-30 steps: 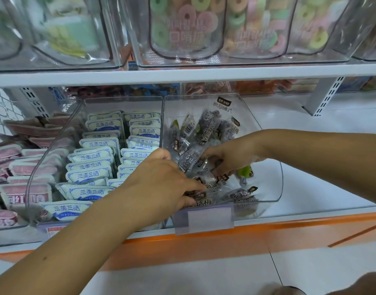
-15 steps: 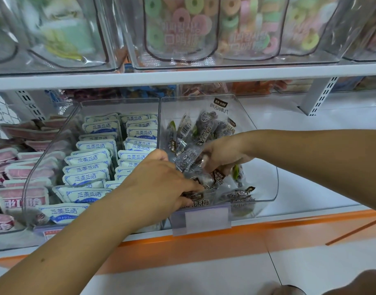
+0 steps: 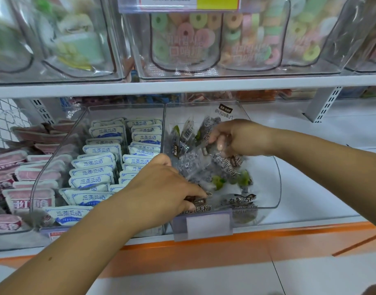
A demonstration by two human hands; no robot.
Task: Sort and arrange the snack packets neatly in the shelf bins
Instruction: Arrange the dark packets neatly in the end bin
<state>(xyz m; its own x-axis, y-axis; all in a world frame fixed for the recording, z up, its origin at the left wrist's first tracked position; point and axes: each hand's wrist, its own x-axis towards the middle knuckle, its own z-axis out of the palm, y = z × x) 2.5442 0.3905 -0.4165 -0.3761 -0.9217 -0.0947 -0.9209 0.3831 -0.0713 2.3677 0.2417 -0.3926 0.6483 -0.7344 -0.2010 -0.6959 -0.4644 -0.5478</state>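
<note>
A clear plastic bin [image 3: 275, 184] on the lower shelf holds several clear plum packets [image 3: 195, 169] with dark labels and green bits. My right hand [image 3: 236, 138] is raised over the back of the bin and pinches one plum packet [image 3: 210, 137] between thumb and fingers. My left hand [image 3: 161, 188] reaches into the bin's front left corner, fingers curled down onto a packet [image 3: 198, 202] lying there.
Left of it, a second clear bin [image 3: 55, 158] holds rows of white-and-blue packets [image 3: 93, 169]. Pink packets [image 3: 29, 173] lie further left. The upper shelf [image 3: 182, 85] carries bins of ring candy bags [image 3: 182, 39]. White shelf surface lies right of the plum bin.
My right hand has lifted up and back in the bin, carrying a plum packet. My left hand stays at the front corner. The camera has tilted up slightly.
</note>
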